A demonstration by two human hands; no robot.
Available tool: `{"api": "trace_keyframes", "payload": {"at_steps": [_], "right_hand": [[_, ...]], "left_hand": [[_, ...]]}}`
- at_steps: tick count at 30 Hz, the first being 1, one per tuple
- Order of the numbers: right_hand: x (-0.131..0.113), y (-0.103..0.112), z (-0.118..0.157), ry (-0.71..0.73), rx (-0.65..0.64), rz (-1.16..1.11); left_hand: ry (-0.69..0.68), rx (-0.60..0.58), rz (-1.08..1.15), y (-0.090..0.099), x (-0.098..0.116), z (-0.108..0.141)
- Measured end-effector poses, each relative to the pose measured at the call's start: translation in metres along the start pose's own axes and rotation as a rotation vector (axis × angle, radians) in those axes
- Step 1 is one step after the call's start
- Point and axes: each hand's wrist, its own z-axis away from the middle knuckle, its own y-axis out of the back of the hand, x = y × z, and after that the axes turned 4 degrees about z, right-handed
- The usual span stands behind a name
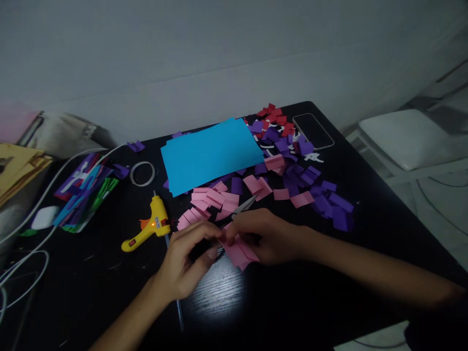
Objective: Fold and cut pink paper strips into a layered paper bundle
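Observation:
My right hand is closed on folded pink paper pieces, thumb and forefinger pinching their upper end. My left hand comes from the other side, its fingertips at the left edge of the same paper; its thumb sits lower, a little away from the forefinger. Scissors lie just beyond, blades pointing away to the right, their handles mostly hidden under my hands and the paper. Behind them is a loose heap of folded pink pieces. Left of my left hand rests a yellow glue gun with a lit orange light.
Blue sheets lie stacked at the back of the black table. Purple pieces, red pieces and a phone are at the right. On the left are a tape ring, coloured strips and white cables.

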Motion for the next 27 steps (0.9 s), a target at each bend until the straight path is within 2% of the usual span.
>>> {"api": "trace_keyframes", "payload": {"at_steps": [6,13,22,27], "right_hand": [[0.0022,-0.0011,0.0014,0.013,-0.003,0.049],[0.0052,0.0001,0.0026,-0.022,-0.041,0.084],[0.0014,-0.0036,0.0022,0.128,0.013,0.267],[0.0032,-0.0057,0.0044,0.222,0.041,0.374]], "left_hand": [[0.074,0.039,0.024,-0.0029,-0.0008,-0.0027],[0.088,0.068,-0.002,-0.0060,-0.0016,-0.0031],[0.203,0.053,0.077,-0.0065,-0.0003,-0.0098],[0.262,0.049,0.192,-0.0061,-0.0021,-0.0100]]}}
